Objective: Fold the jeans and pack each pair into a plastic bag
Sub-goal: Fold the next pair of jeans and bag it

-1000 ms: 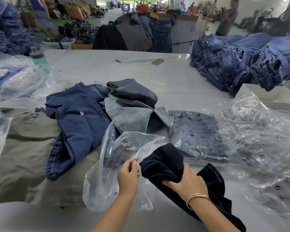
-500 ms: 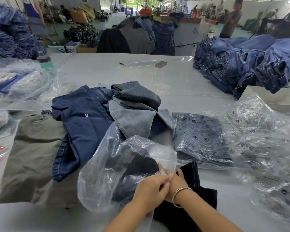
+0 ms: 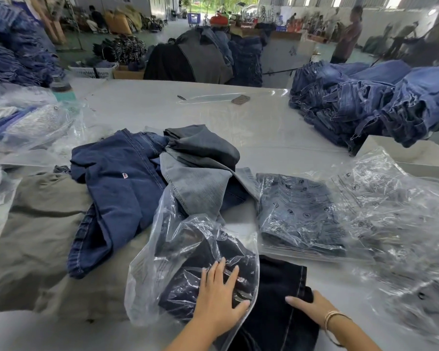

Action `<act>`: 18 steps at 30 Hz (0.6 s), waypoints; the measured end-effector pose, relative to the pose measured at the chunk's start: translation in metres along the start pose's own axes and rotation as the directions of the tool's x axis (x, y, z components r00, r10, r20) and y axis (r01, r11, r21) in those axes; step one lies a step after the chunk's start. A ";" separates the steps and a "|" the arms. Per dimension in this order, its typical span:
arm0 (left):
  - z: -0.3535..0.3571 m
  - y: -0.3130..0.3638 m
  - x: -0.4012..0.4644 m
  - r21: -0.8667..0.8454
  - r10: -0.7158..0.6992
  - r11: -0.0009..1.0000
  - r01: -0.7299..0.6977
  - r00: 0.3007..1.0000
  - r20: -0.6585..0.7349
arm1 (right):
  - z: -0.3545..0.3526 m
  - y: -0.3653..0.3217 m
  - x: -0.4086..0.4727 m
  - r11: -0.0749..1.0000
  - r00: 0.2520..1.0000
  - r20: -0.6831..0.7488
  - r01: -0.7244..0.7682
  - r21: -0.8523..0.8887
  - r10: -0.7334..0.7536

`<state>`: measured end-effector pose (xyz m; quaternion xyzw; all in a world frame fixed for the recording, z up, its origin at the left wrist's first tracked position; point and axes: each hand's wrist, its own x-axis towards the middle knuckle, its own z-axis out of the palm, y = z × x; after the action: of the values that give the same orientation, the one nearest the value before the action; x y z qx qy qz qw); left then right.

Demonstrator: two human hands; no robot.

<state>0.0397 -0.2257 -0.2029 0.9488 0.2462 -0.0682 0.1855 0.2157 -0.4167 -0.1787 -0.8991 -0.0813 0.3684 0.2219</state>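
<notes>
A pair of very dark jeans lies at the near edge, its far half inside a clear plastic bag. My left hand lies flat with spread fingers on top of the bag, pressing the bagged part down. My right hand rests on the part of the jeans that sticks out of the bag's mouth, fingers straight. Behind the bag lie loose jeans: a dark blue pair and a grey-blue pair.
A packed bag of jeans lies to the right, with loose empty bags beyond it. An olive garment covers the left. A tall stack of blue jeans stands at the far right. Bagged goods sit far left.
The dark jeans have gone further into the bag. Both hands let go of the bag's mouth; the left now presses flat on the bag and the right lies on the exposed jeans.
</notes>
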 end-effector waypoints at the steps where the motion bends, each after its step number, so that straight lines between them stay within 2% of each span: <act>1: -0.001 0.003 0.004 -0.017 0.011 1.000 -0.011 1.000 -0.001 | 0.003 -0.003 0.001 1.000 1.000 0.005 0.011 0.027 -0.011; 5: -0.006 0.013 0.015 -0.056 0.030 0.998 -0.023 0.991 0.128 | 0.010 -0.018 0.004 0.979 0.996 0.017 0.085 0.186 -0.089; 9: -0.007 0.015 0.015 -0.016 0.135 0.991 -0.135 0.966 0.221 | 0.023 -0.043 0.003 0.956 0.960 -0.058 0.279 0.096 -0.274; 11: -0.007 0.012 0.011 -0.014 0.160 0.987 -0.161 0.961 0.226 | 0.025 -0.049 0.004 0.953 0.952 -0.077 0.300 0.034 -0.297; 13: -0.007 0.010 0.004 -0.045 0.134 0.991 -0.130 0.984 0.118 | 0.025 -0.054 0.009 0.965 0.960 -0.098 0.263 0.014 -0.261; 15: -0.010 0.006 -0.004 -0.111 0.058 0.992 -0.066 0.996 -0.074 | 0.023 -0.063 0.010 0.978 0.966 -0.161 0.195 -0.072 -0.205; 17: -0.014 0.000 -0.008 -0.124 0.026 0.991 -0.050 0.981 -0.190 | 0.023 -0.076 0.007 0.956 0.930 -0.287 0.161 -0.244 -0.230; 18: -0.016 -0.003 -0.009 -0.105 0.044 0.992 -0.066 0.978 -0.202 | 0.023 -0.084 0.005 0.945 0.891 -0.360 0.183 -0.270 -0.276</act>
<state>0.0313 -0.2212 -0.1868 0.9456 0.2406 0.0462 0.2140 0.2046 -0.3329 -0.1576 -0.9580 -0.1834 0.1395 0.1707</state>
